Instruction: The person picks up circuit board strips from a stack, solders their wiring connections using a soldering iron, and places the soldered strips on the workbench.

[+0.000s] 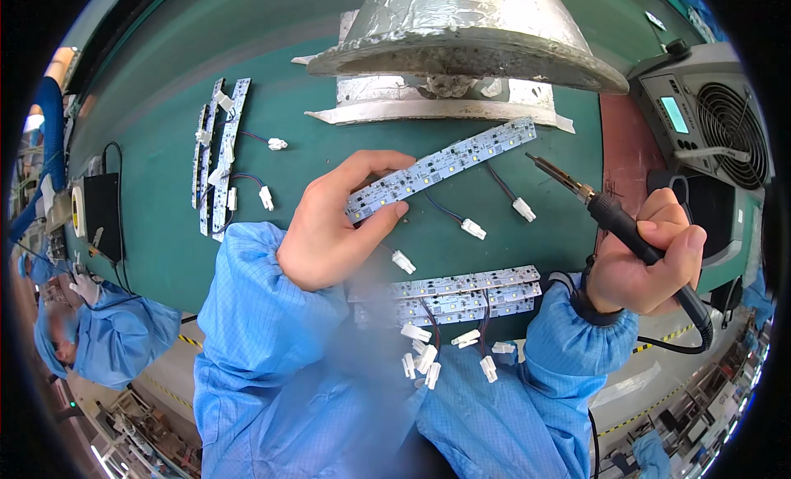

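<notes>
My left hand (334, 219) grips the left end of a long white LED circuit board (449, 164), thumb below and fingers above. The board tilts up to the right over the green mat. Thin dark wires run from it to small white plug connectors (473, 228). In my right hand (651, 257) a soldering iron (614, 218) is held like a pen, its tip just right of the board's far end, apart from it. Near my body lies a stack of similar LED boards (461, 291), their white connectors (427, 357) hanging over the table's front edge.
A big silver metal hood (470, 26) stands at the back. More LED boards (221, 154) lie at the left on the green mat (288, 92). At the right is a grey fan unit (700, 116) with a small display. A person in blue (124, 331) sits at far left.
</notes>
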Tool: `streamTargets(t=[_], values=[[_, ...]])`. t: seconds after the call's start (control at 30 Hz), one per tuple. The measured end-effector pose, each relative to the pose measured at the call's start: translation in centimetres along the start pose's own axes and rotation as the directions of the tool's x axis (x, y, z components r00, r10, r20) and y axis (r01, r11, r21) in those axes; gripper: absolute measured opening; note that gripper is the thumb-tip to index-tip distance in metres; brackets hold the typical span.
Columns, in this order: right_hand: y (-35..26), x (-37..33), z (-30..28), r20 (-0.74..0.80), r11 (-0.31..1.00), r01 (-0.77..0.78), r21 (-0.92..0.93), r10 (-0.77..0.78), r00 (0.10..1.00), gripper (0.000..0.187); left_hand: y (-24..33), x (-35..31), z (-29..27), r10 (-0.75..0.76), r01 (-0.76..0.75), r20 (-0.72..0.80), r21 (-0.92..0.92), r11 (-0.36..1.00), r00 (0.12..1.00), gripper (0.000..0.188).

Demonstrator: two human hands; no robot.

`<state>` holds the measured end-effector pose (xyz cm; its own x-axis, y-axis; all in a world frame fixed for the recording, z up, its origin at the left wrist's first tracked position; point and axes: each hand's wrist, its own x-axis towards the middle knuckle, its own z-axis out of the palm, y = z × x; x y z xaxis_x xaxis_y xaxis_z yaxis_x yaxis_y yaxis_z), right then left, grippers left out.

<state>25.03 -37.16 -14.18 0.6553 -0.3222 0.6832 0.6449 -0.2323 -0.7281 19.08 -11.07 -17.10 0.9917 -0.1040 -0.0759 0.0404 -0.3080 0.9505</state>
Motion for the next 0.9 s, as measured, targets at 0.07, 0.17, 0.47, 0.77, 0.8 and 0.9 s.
streamTargets(t=[0.07,0.17,0.47,0.77,0.8,0.9], values=[[-0.2,0.0,-0.2,0.049,1.0,0.011,0.012,-0.012,0.999,0.044,0.0,0.0,0.0,0.035,-0.035,-0.004,0.018,0.999,0.999,0.038],[0.0,-0.6,0.1,0.105,1.0,-0.001,0.028,-0.001,0.994,0.042,0.0,-0.1,0.0,-0.007,0.007,-0.004,-0.007,1.0,1.0,0.039],[-0.4,-1.3,1.0,0.14,0.996,0.079,-0.041,-0.072,0.987,0.041,-0.1,0.0,0.0,0.121,-0.121,0.006,0.082,0.989,0.993,0.038],[-0.5,-1.7,1.1,0.289,0.998,0.057,-0.025,-0.047,0.956,0.04,0.2,0.1,-0.2,0.151,-0.153,0.023,0.121,0.981,0.988,0.036],[-0.5,-1.7,1.1,0.295,0.998,0.052,-0.034,-0.04,0.955,0.04,0.3,0.0,-0.2,0.155,-0.157,0.023,0.122,0.98,0.988,0.036],[-0.5,-1.8,1.3,0.275,0.997,0.064,-0.045,-0.049,0.96,0.041,0.5,0.0,-0.1,0.061,-0.062,0.025,0.049,0.997,0.998,0.036]])
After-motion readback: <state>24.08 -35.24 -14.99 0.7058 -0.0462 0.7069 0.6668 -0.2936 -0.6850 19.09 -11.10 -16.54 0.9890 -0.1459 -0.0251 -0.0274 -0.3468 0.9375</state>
